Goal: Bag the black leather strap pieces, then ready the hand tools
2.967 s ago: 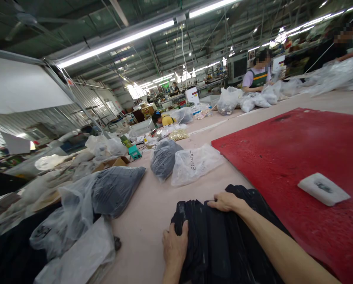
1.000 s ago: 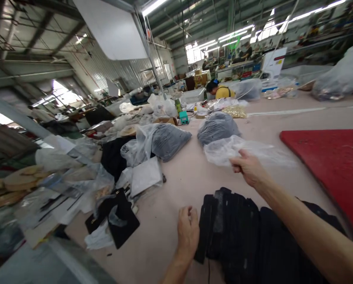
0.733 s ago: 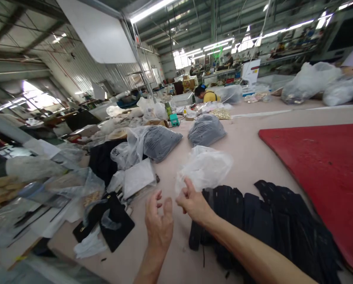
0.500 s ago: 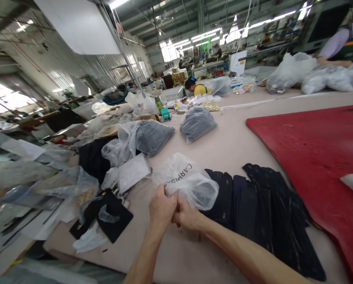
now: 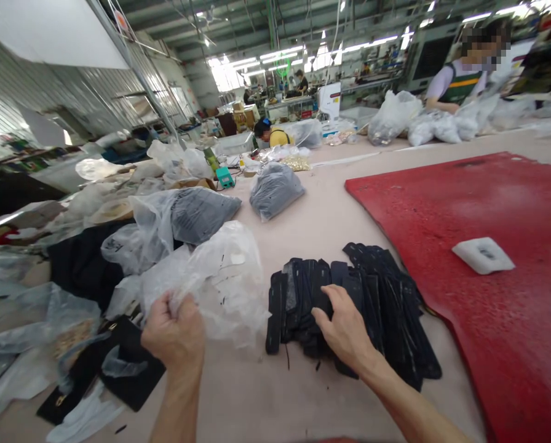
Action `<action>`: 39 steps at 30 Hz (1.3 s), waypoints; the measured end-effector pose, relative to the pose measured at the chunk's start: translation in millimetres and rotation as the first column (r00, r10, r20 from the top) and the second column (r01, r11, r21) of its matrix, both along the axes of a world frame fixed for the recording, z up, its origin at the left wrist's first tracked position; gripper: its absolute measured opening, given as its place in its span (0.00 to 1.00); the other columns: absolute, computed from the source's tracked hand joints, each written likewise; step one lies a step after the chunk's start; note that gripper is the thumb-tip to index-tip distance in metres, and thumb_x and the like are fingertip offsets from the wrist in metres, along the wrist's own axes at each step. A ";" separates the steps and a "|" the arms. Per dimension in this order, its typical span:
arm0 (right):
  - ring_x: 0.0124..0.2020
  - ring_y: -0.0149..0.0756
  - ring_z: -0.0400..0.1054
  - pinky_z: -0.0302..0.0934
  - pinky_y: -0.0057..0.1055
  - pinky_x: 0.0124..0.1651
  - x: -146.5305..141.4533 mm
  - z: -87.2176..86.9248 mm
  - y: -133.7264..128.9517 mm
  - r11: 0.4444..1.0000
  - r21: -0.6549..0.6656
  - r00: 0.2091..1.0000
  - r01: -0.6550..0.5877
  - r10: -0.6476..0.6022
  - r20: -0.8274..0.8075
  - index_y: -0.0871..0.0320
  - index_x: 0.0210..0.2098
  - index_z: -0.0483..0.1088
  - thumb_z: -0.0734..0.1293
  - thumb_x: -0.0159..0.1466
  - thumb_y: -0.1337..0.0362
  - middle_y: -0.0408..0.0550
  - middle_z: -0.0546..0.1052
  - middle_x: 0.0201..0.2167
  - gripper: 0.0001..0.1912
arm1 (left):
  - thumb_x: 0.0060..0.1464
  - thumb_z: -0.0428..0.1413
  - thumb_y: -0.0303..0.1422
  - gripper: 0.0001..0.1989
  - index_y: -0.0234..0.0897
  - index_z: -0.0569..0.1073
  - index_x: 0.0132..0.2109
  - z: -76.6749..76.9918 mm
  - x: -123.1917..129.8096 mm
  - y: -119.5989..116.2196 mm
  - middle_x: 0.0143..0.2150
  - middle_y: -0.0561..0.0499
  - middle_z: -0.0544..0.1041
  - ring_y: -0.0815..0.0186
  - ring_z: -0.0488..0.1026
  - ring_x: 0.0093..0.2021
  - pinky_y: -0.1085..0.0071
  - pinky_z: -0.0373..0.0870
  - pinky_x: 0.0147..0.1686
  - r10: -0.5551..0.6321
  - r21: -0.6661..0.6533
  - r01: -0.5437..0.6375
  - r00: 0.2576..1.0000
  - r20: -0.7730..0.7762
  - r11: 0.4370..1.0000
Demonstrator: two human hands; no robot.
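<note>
My left hand (image 5: pixel 176 329) is closed round the edge of a clear plastic bag (image 5: pixel 233 277), which hangs loosely to the right of it over the table (image 5: pixel 243 400). My right hand (image 5: pixel 342 323) reaches over a spread of dark fabric strips (image 5: pixel 298 307), its thumb and fingers apart; the fingertips are at the strips, and whether they press on them I cannot tell. More of the dark strips (image 5: pixel 390 307) fan out on the right of that hand. Left of my left hand lies a black piece with a small metal fitting (image 5: pixel 137 375).
Two bags of dark pieces (image 5: pixel 275 191) (image 5: pixel 202 215) stand farther back. A red sheet (image 5: pixel 423 203) covers the right side, with a white block (image 5: pixel 483 255) on it. Plastic bags (image 5: pixel 77 307) crowd the left. A co-worker (image 5: pixel 460 86) is behind bags at the back right.
My hands were together at the bag and have parted. The left has carried the bag leftward; the right has let go and moved over the strips. The view has turned right.
</note>
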State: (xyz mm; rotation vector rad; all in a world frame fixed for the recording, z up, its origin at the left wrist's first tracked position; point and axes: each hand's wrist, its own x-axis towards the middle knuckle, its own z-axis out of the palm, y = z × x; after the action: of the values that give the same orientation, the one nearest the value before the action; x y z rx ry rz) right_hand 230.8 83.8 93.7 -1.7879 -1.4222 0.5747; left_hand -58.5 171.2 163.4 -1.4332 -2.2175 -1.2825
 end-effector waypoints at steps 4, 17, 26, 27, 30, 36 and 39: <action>0.57 0.51 0.66 0.59 0.41 0.60 11.8 -14.5 10.4 0.973 -0.231 1.000 0.023 -0.021 0.011 0.67 0.60 0.63 0.63 0.61 0.58 0.63 0.71 0.55 0.30 | 0.58 0.53 0.40 0.21 0.31 0.74 0.52 -37.4 51.3 -17.5 0.47 0.37 0.78 0.52 0.76 0.46 0.61 0.70 0.46 -0.236 -0.241 0.195 0.959 -0.155 0.951; 0.54 0.59 0.70 0.62 0.46 0.56 0.8 -69.3 39.4 0.952 -0.307 1.000 -0.008 0.012 0.010 0.71 0.64 0.57 0.57 0.60 0.46 0.71 0.73 0.54 0.42 | 0.61 0.48 0.44 0.17 0.40 0.77 0.44 -102.2 96.4 -69.5 0.43 0.37 0.77 0.51 0.74 0.46 0.57 0.70 0.47 -0.508 -0.445 0.510 0.851 0.135 0.736; 0.58 0.54 0.68 0.61 0.40 0.58 -10.6 -21.5 35.1 0.944 -0.330 0.999 0.000 0.012 0.036 0.75 0.63 0.57 0.56 0.64 0.55 0.71 0.71 0.57 0.35 | 0.60 0.50 0.38 0.23 0.29 0.73 0.56 -129.9 102.4 -25.8 0.56 0.32 0.74 0.49 0.68 0.59 0.55 0.60 0.60 -0.479 -0.573 0.559 0.824 0.302 0.600; 0.58 0.55 0.67 0.61 0.40 0.58 -11.8 -19.2 34.3 0.946 -0.325 0.999 0.021 -0.005 0.049 0.75 0.63 0.57 0.56 0.64 0.55 0.71 0.69 0.58 0.35 | 0.60 0.50 0.38 0.23 0.27 0.73 0.56 -129.5 102.2 -14.9 0.56 0.31 0.73 0.47 0.68 0.59 0.54 0.60 0.60 -0.454 -0.602 0.520 0.847 0.276 0.606; 0.59 0.55 0.66 0.60 0.41 0.58 -13.6 -15.6 32.3 0.942 -0.330 0.995 0.067 -0.041 0.087 0.74 0.62 0.58 0.57 0.64 0.58 0.72 0.68 0.58 0.32 | 0.60 0.51 0.39 0.25 0.23 0.72 0.56 -130.0 101.7 12.8 0.56 0.26 0.71 0.43 0.66 0.60 0.53 0.60 0.57 -0.375 -0.647 0.445 0.891 0.254 0.619; 0.53 0.53 0.70 0.62 0.40 0.53 -11.3 -11.3 44.8 0.920 -0.390 0.998 0.043 -0.018 0.067 0.68 0.54 0.65 0.60 0.63 0.58 0.67 0.74 0.49 0.25 | 0.56 0.56 0.43 0.20 0.26 0.76 0.41 -145.4 108.4 40.7 0.40 0.33 0.79 0.49 0.75 0.44 0.62 0.66 0.44 -0.344 -0.643 0.528 0.849 0.400 0.554; 0.54 0.53 0.70 0.62 0.40 0.54 -12.6 -16.9 59.9 0.916 -0.398 0.997 0.055 -0.070 -0.024 0.70 0.56 0.64 0.62 0.61 0.59 0.68 0.74 0.49 0.28 | 0.53 0.59 0.43 0.18 0.29 0.76 0.37 -151.6 111.1 43.6 0.35 0.39 0.79 0.53 0.75 0.39 0.65 0.65 0.38 -0.312 -0.624 0.548 0.835 0.454 0.558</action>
State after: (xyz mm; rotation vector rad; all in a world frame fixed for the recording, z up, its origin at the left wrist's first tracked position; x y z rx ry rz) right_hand 218.2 143.7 76.8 -2.1160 -1.2809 0.9101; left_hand 52.6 214.8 11.8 -2.3495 -2.9017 -0.6997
